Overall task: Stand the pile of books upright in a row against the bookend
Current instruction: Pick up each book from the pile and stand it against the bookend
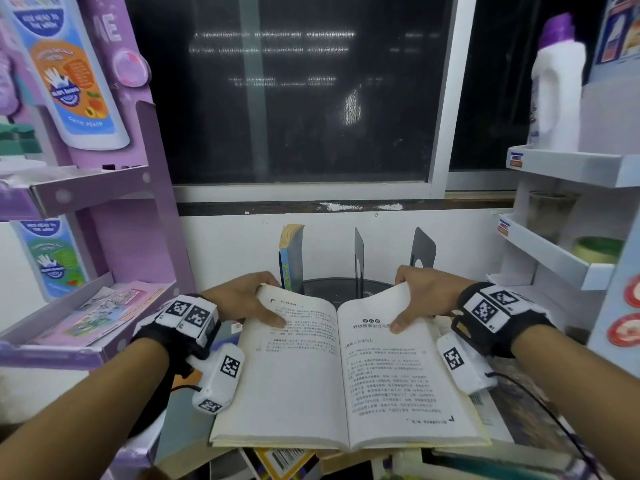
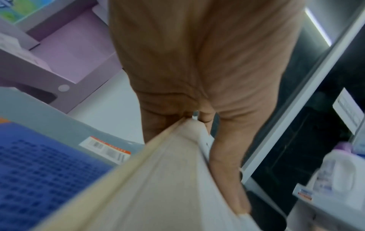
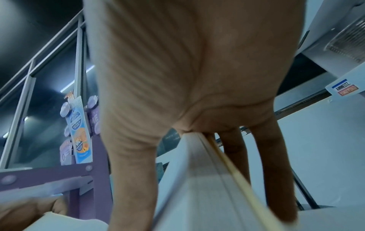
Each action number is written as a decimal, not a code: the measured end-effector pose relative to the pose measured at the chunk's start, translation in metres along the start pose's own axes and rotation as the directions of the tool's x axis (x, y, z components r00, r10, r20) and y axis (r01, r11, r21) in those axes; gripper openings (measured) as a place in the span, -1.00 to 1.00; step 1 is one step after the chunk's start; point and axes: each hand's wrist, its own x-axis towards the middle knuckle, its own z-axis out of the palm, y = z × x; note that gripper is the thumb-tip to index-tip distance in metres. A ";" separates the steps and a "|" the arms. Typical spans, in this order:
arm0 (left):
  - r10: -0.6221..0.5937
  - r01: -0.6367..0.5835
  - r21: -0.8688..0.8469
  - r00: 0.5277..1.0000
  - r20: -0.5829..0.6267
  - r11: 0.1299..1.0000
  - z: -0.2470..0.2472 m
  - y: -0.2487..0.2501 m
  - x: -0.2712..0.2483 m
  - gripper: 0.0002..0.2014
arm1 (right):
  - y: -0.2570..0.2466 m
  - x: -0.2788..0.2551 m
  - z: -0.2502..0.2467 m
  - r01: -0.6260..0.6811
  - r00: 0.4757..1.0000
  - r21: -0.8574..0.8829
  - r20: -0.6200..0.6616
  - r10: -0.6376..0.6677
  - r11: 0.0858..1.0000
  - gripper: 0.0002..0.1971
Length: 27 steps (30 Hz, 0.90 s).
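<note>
A thick book (image 1: 341, 372) lies spread open in front of me, its printed pages facing up. My left hand (image 1: 247, 301) grips the far left corner, thumb on the page and fingers under the cover (image 2: 150, 179). My right hand (image 1: 420, 296) grips the far right corner of the book (image 3: 199, 187) the same way. Behind the book stand two black metal bookends (image 1: 358, 258) (image 1: 423, 249) on a dark base. A blue-spined book (image 1: 291, 259) stands upright at the left of them. More books (image 1: 284, 460) lie flat under the open one.
A purple cardboard display shelf (image 1: 86, 195) with leaflets stands at the left. White shelves (image 1: 568, 164) holding a purple-capped bottle (image 1: 557, 84) and jars stand at the right. A dark window (image 1: 287, 88) and white wall are behind the bookends.
</note>
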 end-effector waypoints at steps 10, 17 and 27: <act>0.135 -0.155 -0.148 0.981 -0.139 0.977 -0.012 0.020 -0.021 -0.52 | -0.015 -0.017 -0.022 0.081 0.992 0.073 -0.100 -0.074 0.994 -0.36; 0.262 -0.296 -0.121 0.935 -0.240 0.947 -0.019 0.050 -0.040 -0.54 | -0.028 -0.034 -0.046 0.166 0.968 0.074 -0.203 -0.148 0.983 -0.46; 0.313 -0.474 -0.327 0.842 -0.439 0.818 -0.014 0.085 -0.045 -0.48 | -0.053 -0.057 -0.080 0.288 0.847 0.118 -0.495 -0.195 0.950 -0.54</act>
